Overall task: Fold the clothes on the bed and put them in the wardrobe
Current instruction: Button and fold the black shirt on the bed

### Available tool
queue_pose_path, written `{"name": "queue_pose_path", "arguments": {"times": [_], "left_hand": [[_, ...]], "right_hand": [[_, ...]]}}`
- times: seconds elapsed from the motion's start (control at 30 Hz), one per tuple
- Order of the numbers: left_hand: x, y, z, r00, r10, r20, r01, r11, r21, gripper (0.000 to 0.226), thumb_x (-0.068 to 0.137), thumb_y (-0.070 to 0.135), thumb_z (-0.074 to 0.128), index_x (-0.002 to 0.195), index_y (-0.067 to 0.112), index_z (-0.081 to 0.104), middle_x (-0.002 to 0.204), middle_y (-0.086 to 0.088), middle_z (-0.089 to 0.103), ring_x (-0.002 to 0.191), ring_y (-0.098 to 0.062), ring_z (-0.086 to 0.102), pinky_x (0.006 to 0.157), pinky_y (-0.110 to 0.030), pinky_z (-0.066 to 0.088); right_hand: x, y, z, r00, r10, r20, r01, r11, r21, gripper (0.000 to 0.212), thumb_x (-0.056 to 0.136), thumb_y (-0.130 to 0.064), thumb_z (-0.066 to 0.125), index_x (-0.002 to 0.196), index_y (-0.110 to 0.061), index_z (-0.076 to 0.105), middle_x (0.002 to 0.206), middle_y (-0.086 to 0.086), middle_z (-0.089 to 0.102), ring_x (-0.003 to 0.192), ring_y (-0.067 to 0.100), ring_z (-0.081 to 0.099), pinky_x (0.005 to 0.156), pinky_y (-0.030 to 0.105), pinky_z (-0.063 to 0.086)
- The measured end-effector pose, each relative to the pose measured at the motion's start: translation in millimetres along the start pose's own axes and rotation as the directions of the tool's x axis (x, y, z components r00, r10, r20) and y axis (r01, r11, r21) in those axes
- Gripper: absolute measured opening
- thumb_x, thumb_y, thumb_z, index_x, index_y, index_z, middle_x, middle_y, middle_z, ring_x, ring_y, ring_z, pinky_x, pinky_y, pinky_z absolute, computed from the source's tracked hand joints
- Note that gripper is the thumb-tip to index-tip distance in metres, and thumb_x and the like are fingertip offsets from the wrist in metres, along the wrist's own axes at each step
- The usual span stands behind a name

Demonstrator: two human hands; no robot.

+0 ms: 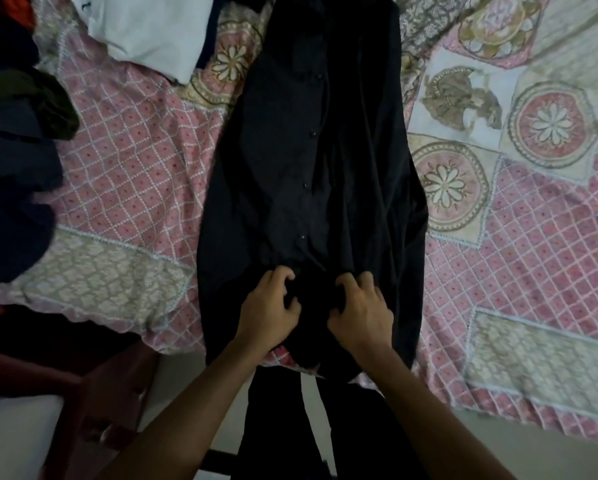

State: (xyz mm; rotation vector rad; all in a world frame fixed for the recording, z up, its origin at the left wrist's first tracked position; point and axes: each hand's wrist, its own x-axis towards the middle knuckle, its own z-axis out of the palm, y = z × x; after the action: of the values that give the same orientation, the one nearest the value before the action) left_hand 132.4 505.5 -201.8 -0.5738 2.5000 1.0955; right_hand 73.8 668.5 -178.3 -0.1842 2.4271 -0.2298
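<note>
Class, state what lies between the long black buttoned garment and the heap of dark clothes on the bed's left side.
Only bare pink lattice-patterned bedspread separates the black buttoned garment from the dark heap, seen in the head view.

Matt black cloth shirt (311, 174) on a soft printed cotton bedspread (134, 161)

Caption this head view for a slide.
Left hand and right hand grip the near end of a black shirt spread on the bed.
</note>
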Motion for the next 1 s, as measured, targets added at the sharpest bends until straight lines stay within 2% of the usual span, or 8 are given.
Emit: {"name": "queue_pose_path", "arguments": {"times": [0.1,0.2,0.3,0.43,0.57,0.77,0.87,1.0], "left_hand": [[-3.8,-0.9,1.3,1.000,-0.019,0.008,0.019,1.000,-0.005,0.025,0.087,0.026,0.069,0.108,0.021,0.055,0.089,0.011,0.046,0.071,-0.007,0.048,0.062,-0.033,0.048],[-7.7,-2.4,4.2,0.998,-0.037,0.043,0.037,0.999,0.000,0.019,0.094,0.033,0.063,0.110,0.024,0.057,0.095,0.011,0.052,0.076,-0.010,0.054,0.067,-0.032,0.049],[-8.7,-7.6,7.0,0.997,-0.081,-0.012,0.080,0.995,-0.057,0.013,0.100,0.027,0.054,0.110,0.021,0.061,0.100,0.008,0.062,0.086,-0.016,0.062,0.071,-0.032,0.051],[-4.2,-9.8,9.2,0.986,-0.152,-0.070,0.146,0.986,-0.079,0.022,0.095,0.026,0.063,0.117,0.021,0.062,0.089,0.010,0.062,0.079,-0.011,0.060,0.064,-0.021,0.043],[1.3,-8.6,12.2,0.987,-0.124,-0.106,0.124,0.992,0.000,0.033,0.088,0.027,0.073,0.118,0.025,0.061,0.084,0.008,0.062,0.072,-0.011,0.060,0.061,-0.029,0.049],[10.6,-3.7,12.2,0.992,0.037,-0.120,-0.009,0.974,0.227,0.022,0.089,0.023,0.071,0.111,0.021,0.067,0.096,0.002,0.062,0.080,-0.020,0.064,0.062,-0.036,0.053],[15.5,-4.1,9.5,0.992,-0.004,-0.130,0.025,0.986,0.163,0.015,0.087,0.022,0.074,0.100,0.019,0.069,0.093,0.006,0.063,0.079,-0.014,0.062,0.065,-0.031,0.052],[17.3,-7.2,5.8,0.997,-0.010,-0.073,0.017,0.994,0.104,0.012,0.086,0.017,0.073,0.096,0.019,0.067,0.093,0.006,0.064,0.076,-0.009,0.060,0.069,-0.031,0.054]], "right_hand": [[-6.2,10.3,2.7,0.998,0.049,-0.048,-0.044,0.995,0.093,0.026,0.082,-0.021,0.060,0.108,-0.023,0.059,0.110,0.003,0.046,0.096,0.035,0.059,0.062,0.035,0.038],[2.1,24.1,-5.7,0.974,0.101,-0.202,-0.055,0.974,0.219,0.011,0.084,-0.028,0.067,0.088,-0.020,0.060,0.096,0.001,0.057,0.084,0.033,0.062,0.060,0.034,0.041],[10.4,35.1,-10.8,0.978,0.106,-0.178,-0.054,0.959,0.277,0.031,0.084,-0.048,0.072,0.081,-0.021,0.055,0.086,-0.004,0.060,0.076,0.023,0.059,0.061,0.031,0.039],[15.8,33.3,-4.5,0.973,0.216,-0.078,-0.159,0.878,0.451,0.041,0.079,-0.057,0.073,0.077,-0.022,0.051,0.073,-0.008,0.060,0.070,0.016,0.057,0.060,0.030,0.037],[20.0,31.3,2.1,0.950,0.310,-0.035,-0.231,0.775,0.588,0.019,0.077,-0.019,0.071,0.088,-0.024,0.056,0.077,-0.010,0.061,0.073,0.015,0.057,0.063,0.028,0.036],[23.4,48.3,11.3,0.980,0.198,-0.017,-0.125,0.683,0.720,0.035,0.071,0.007,0.047,0.071,-0.025,0.062,0.072,-0.004,0.068,0.063,0.012,0.060,0.058,0.025,0.041],[23.8,65.9,10.8,0.980,0.192,-0.046,-0.120,0.768,0.629,0.036,0.070,0.009,0.047,0.080,-0.023,0.061,0.078,-0.004,0.064,0.073,0.018,0.059,0.058,0.026,0.038],[15.2,69.1,8.4,0.954,0.094,-0.284,0.059,0.871,0.488,0.042,0.074,0.010,0.051,0.102,-0.017,0.066,0.101,-0.003,0.055,0.086,0.015,0.057,0.069,0.033,0.050]]}}
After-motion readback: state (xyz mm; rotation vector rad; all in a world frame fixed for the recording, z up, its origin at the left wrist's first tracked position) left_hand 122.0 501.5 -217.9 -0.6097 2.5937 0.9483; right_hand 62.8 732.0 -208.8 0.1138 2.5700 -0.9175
